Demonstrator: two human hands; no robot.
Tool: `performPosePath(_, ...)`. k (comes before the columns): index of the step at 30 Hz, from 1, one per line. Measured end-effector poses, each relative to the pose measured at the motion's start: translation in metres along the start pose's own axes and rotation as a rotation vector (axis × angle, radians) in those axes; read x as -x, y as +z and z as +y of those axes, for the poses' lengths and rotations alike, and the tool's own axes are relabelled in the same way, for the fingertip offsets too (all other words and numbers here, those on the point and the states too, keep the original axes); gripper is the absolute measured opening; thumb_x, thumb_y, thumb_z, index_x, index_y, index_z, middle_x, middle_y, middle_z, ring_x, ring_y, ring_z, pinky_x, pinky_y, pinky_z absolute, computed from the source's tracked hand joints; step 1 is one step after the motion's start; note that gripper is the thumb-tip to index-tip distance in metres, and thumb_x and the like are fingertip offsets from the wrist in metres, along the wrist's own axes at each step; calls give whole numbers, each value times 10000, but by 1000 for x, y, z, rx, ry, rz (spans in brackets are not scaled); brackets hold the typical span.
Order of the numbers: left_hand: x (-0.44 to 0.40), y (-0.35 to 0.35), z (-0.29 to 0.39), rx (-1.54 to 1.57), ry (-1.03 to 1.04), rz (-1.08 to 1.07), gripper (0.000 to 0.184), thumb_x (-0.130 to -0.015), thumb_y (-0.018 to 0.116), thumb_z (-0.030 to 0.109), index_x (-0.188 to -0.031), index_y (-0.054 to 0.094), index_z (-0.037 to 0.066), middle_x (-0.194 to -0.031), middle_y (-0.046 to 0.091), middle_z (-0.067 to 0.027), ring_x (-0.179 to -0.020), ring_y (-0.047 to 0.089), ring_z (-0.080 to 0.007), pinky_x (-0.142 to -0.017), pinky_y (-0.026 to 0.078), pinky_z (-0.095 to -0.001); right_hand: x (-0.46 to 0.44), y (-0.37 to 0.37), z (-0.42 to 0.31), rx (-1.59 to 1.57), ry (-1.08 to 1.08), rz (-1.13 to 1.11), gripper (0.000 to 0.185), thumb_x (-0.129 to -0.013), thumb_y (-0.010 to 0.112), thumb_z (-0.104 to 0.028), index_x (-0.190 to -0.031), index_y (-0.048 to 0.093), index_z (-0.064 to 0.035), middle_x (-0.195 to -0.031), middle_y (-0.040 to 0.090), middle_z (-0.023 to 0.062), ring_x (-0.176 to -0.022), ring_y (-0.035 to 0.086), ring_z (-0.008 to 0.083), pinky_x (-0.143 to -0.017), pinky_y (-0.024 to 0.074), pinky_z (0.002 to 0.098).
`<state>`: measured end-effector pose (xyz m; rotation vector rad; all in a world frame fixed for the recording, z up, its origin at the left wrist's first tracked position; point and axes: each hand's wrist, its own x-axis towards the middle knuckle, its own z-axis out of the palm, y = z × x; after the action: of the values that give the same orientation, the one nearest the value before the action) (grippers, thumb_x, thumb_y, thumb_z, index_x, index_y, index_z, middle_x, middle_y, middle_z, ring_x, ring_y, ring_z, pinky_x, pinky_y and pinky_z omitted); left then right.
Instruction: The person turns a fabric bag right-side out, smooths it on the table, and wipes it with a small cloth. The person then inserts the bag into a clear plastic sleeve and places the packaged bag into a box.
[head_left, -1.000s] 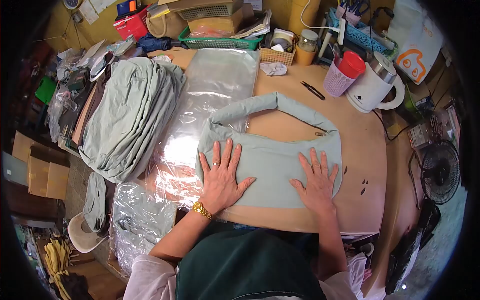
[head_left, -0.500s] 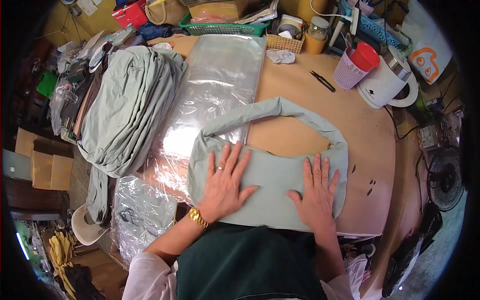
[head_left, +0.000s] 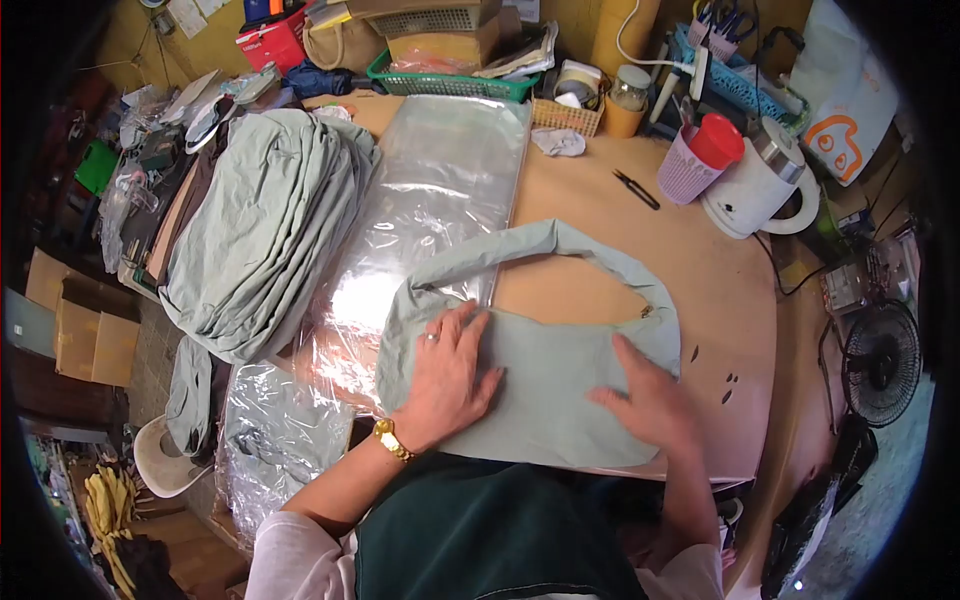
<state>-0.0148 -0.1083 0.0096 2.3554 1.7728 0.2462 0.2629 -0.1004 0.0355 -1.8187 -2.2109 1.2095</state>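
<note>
In the head view, the grey-green bag (head_left: 555, 390) lies flat on the brown table (head_left: 725, 290), directly under the left hand (head_left: 447, 375) and reaching across to the right hand (head_left: 650, 400). Its body fills the space between the two hands, and its near edge comes closer to the person than either hand's fingertips. The strap (head_left: 555, 238) arches out beyond both hands, with bare table showing inside the loop. A small metal piece (head_left: 647, 312) sits at the strap's base, just beyond the right fingertips.

The left hand is open, palm down on the bag's left part, its fingers slightly bent and near one another, the thumb spread toward the right hand; it grips nothing. The right hand is blurred, over the bag's right part, with index finger and thumb well apart and nothing seen in its hold; whether its palm touches the cloth cannot be told.

Clear plastic sheets (head_left: 450, 150) stretch away beyond the left hand, partly beneath the bag. Left of that hand, past the sheets, is a thick pile of grey-green cloth (head_left: 260, 220). Black thread snips (head_left: 637, 190) lie beyond the right hand, with a white kettle (head_left: 745, 195) farther out to their right. A gold watch (head_left: 392, 440) circles the left wrist.
</note>
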Motion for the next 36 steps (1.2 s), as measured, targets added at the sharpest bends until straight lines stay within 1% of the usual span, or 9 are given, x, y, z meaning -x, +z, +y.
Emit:
performPosePath(6, -72, 15, -18, 2213, -538, 42, 448, -977, 558, 372, -1218, 511, -3, -1187, 600, -123, -1053, 582, -239, -967, 473, -346, -95, 12, 7, -1900, -199, 10, 1029, -894, 557, -580, -1480, 50, 97, -1539, 183, 279, -1440, 210, 365, -1161, 211, 481)
performPosePath(12, -63, 23, -74, 2460, -709, 290, 450, -1021, 448, 364, -1209, 485, -43, -1192, 596, -187, -1113, 600, -310, -972, 524, -434, -77, 14, 53, -2434, -116, 586, 976, -880, 595, -543, -1443, 160, 125, -1485, 307, 269, -1410, 281, 361, -1186, 162, 492)
performPosePath(22, -54, 33, -79, 2538, -413, 270, 505, -1051, 314, 370, -1245, 447, -76, -1229, 584, -239, -1125, 607, -343, -971, 528, -444, -83, 29, 57, -2246, -422, 537, 758, -940, 514, -492, -1361, 353, 117, -1433, 404, 246, -1387, 321, 356, -1177, 194, 502)
performPosePath(24, -53, 12, -65, 2563, -434, -41, 498, -1040, 346, 332, -1316, 410, -78, -1297, 546, -237, -1205, 551, -349, -1001, 505, -454, -91, 27, 54, -2221, -295, 642, 703, -965, 471, -468, -1350, 369, 112, -1440, 396, 251, -1375, 341, 361, -1168, 221, 505)
performPosePath(26, -42, 12, -25, 2267, -398, -189, 476, -1022, 375, 268, -1333, 408, -92, -1321, 537, -229, -1231, 539, -327, -1020, 483, -423, -102, 37, 65, -2089, -408, 582, 678, -965, 482, -451, -1354, 375, 94, -1435, 401, 252, -1366, 353, 362, -1159, 242, 502)
performPosePath(28, -20, 9, 21, 989, 86, -197, 487, -987, 464, 257, -1406, 430, 11, -1370, 537, -149, -1262, 520, -318, -1077, 383, -443, -117, 47, 81, -1809, -478, 519, 604, -976, 498, -353, -1372, 359, 83, -1436, 408, 235, -1352, 384, 343, -1140, 273, 496)
performPosePath(31, -18, 47, 52, 124, 453, -13, 646, -931, 531, 411, -1459, 368, 78, -1537, 314, -146, -1435, 245, -359, -1125, 150, -626, -78, 39, 14, -788, -297, 663, 628, -944, 545, -288, -1415, 329, 65, -1473, 359, 255, -1393, 333, 358, -1148, 246, 493)
performPosePath(34, -25, 56, 47, -23, 449, -106, 705, -923, 504, 497, -1476, 337, 94, -1570, 242, -125, -1458, 180, -349, -1113, 103, -660, -35, 73, -24, 222, -398, 603, 812, -835, 686, -321, -1438, 301, 63, -1479, 325, 282, -1406, 293, 384, -1149, 224, 502)
performPosePath(36, -23, 55, 51, 15, 452, -101, 692, -922, 513, 475, -1472, 343, 92, -1567, 242, -138, -1449, 197, -364, -1109, 116, -659, -20, 78, 1, 206, -353, 545, 822, -833, 684, -349, -1434, 308, 68, -1490, 313, 276, -1412, 285, 377, -1151, 213, 509)
